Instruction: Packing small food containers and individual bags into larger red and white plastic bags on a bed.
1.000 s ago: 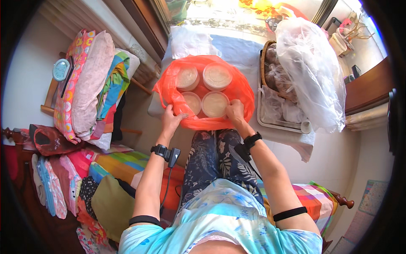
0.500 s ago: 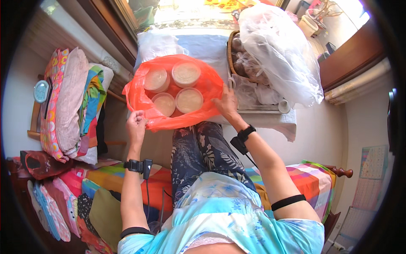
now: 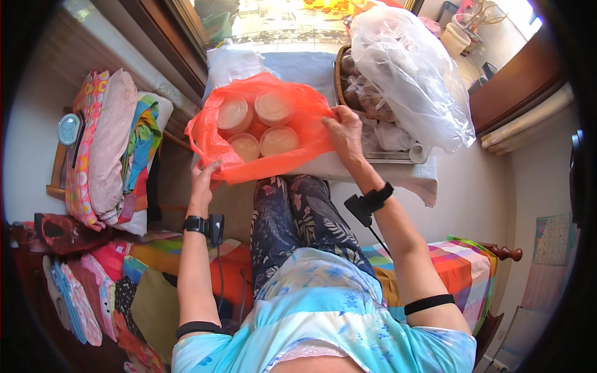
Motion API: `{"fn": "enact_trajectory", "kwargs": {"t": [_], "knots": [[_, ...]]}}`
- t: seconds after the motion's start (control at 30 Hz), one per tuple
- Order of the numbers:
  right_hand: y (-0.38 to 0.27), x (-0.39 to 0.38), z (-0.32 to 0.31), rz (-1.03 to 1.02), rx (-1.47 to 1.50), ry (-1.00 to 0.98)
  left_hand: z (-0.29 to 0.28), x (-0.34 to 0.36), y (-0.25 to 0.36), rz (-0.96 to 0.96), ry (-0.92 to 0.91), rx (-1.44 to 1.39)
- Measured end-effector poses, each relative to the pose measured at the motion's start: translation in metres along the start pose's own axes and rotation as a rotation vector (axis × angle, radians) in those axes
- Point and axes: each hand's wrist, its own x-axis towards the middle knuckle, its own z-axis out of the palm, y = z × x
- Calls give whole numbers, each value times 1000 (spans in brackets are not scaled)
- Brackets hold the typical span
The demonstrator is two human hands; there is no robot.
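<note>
A red plastic bag [image 3: 267, 166] sits on the cloth-covered table with its mouth spread. Inside it stand several round clear tubs with pale contents, among them a near-right tub [image 3: 279, 142] and a far-left tub [image 3: 233, 114]. My left hand [image 3: 204, 178] grips the bag's near-left rim, fingers closed on the plastic. At the right side of the bag, my right hand [image 3: 346, 128] pinches its edge and holds it up. Part of the red film now hangs over the far-right tub [image 3: 273, 109], which shows through it.
Right of the bag stand a wicker basket [image 3: 340, 74] with bagged items, a big clear plastic bag [image 3: 410, 74] and a tray [image 3: 392, 159] with a small white cup [image 3: 417, 153]. A crumpled white bag [image 3: 233, 65] lies behind. Folded cloths [image 3: 112, 143] are at left.
My right hand has lifted the bag's right edge up and a bit to the right, drawing the film partly over the tubs. My left hand has shifted slightly right, still on the bag.
</note>
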Motion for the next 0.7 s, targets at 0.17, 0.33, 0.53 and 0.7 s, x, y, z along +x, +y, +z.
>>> {"fn": "enact_trajectory", "kwargs": {"t": [0.17,0.33,0.53,0.7], "knots": [[-16,-6,-18,-52,82,-34,8,-8,21,99,-9,-126],[-33,0,-21,-94,201,-61,16,-33,109,377,7,-182],[-57,-2,-22,-163,179,-99,10,-43,130,451,-60,19],[-78,-18,-32,-606,-455,153,-18,-51,80,368,167,494]]}}
